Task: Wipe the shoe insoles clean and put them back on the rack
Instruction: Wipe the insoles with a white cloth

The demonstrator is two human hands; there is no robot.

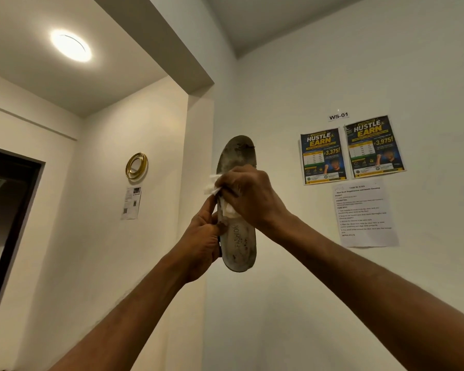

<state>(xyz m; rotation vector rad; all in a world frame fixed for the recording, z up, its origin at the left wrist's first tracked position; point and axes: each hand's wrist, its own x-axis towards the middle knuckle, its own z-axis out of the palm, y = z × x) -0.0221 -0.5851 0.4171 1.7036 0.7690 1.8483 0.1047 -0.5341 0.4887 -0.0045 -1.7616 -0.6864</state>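
A dirty grey insole [240, 247] printed "FASHION" stands upright in front of the wall, toe end up. My left hand [202, 239] grips its left edge near the heel. My right hand [248, 195] holds a white tissue [212, 186] bunched against the middle of the insole. Dark stains mark the toe and heel areas. The shoe rack is out of view.
Two "HUSTLE & EARN" posters [351, 151] and a printed task sheet [364, 214] hang on the wall to the right. A gold ring mirror [136, 166] hangs on the left wall. A dark doorway [3, 223] opens at far left.
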